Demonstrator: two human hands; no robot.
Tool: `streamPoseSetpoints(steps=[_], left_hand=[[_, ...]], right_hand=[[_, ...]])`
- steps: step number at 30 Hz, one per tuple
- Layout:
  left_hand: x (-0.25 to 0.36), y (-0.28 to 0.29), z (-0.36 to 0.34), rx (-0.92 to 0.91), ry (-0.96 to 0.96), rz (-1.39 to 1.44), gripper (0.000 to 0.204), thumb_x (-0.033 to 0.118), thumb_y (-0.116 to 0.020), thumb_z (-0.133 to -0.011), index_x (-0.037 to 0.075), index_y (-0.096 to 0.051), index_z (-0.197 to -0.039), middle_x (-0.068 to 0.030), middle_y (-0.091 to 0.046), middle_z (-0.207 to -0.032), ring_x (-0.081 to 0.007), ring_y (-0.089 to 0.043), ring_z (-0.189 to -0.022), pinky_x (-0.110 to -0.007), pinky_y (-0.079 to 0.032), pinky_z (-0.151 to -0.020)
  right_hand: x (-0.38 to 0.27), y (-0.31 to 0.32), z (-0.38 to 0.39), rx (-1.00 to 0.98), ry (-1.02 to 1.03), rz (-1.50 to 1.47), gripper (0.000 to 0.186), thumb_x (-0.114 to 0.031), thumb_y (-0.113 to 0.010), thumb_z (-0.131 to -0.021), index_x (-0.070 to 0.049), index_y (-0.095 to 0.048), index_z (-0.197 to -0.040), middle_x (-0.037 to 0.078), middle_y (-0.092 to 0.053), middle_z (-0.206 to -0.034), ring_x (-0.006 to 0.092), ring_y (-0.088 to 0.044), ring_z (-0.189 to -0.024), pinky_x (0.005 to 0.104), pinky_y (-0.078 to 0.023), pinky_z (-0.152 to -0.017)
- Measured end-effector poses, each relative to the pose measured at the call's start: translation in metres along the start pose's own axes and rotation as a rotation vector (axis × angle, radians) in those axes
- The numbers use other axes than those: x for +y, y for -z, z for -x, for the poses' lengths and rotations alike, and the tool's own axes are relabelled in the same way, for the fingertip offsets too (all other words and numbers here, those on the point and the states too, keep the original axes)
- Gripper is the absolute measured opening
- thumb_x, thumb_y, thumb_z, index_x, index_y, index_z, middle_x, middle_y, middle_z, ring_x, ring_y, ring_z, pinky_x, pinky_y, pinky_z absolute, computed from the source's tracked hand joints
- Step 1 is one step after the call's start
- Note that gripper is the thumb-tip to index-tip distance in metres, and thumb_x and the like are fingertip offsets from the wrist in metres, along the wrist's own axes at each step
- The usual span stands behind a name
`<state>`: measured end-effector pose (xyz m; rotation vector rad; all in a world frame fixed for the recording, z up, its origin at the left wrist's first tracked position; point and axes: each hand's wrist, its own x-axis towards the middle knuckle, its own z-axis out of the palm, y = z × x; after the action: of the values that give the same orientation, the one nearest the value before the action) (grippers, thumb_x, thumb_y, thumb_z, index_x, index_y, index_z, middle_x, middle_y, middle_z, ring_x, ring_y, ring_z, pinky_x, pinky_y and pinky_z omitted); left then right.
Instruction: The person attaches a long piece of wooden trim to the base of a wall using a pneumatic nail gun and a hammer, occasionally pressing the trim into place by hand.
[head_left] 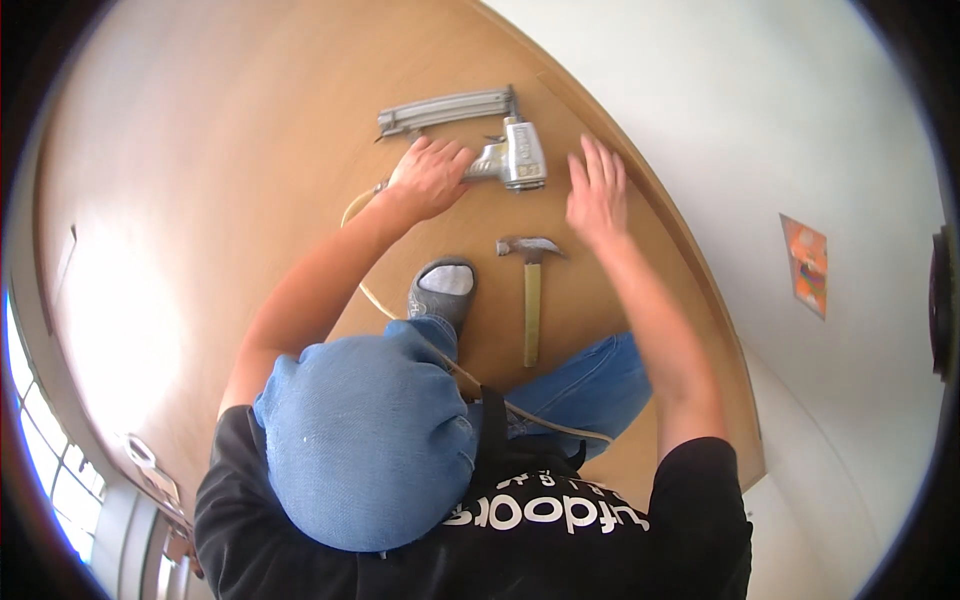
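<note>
Nailer (505, 150) lies on the board (200, 200), grasped at its handle by the left hand (430, 178), not yet lifted. Right hand (597, 195) rests flat beside it, fingers spread; hammer (531, 290) lies untouched nearby.

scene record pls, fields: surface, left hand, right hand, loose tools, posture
surface: brown wooden board
left hand: left hand on the handle of a grey nail gun
right hand: right hand open, fingers spread, flat on the board, holding nothing
loose tools: hammer lying between the hands, untouched
posture: grey shoe on the board, hose trailing past it
</note>
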<state>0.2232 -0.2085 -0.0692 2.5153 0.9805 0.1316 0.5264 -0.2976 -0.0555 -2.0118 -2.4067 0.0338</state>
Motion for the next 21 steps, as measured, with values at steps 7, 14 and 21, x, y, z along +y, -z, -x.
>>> streamPoseSetpoints(steps=[7,14,21], left_hand=[[0.03,0.018,-0.009,-0.11,0.058,-0.126,0.045,0.035,-0.073,-0.092,0.007,-0.058,-0.123,-0.0126,-0.064,-0.108,-0.0298,-0.063,-0.109,-0.045,-0.045,-0.095],[0.093,0.052,-0.106,-0.019,0.093,0.533,0.054,0.029,-0.067,-0.098,-0.003,-0.05,-0.139,-0.0193,-0.065,-0.125,-0.0326,-0.063,-0.118,-0.041,-0.05,-0.101],[0.041,0.013,-0.185,-0.237,0.625,1.41,0.054,0.02,-0.051,-0.108,-0.009,-0.037,-0.151,-0.0204,-0.052,-0.147,-0.0316,-0.05,-0.138,-0.041,-0.041,-0.117]], right_hand=[[-0.106,0.025,0.163,-0.293,-0.746,-0.679,0.078,-0.037,-0.073,-0.092,0.002,-0.038,-0.15,0.031,-0.052,-0.137,0.048,-0.055,-0.124,0.0523,-0.05,-0.1],[-0.084,0.002,0.155,-0.373,-0.747,-0.697,0.057,-0.032,-0.075,-0.084,0.004,-0.057,-0.124,0.025,-0.067,-0.109,0.0437,-0.066,-0.104,0.0507,-0.054,-0.089],[-0.004,0.086,0.141,-0.471,-0.61,-0.885,0.036,-0.024,-0.068,-0.083,0.0,-0.063,-0.109,0.026,-0.07,-0.098,0.042,-0.069,-0.091,0.0504,-0.054,-0.077]])
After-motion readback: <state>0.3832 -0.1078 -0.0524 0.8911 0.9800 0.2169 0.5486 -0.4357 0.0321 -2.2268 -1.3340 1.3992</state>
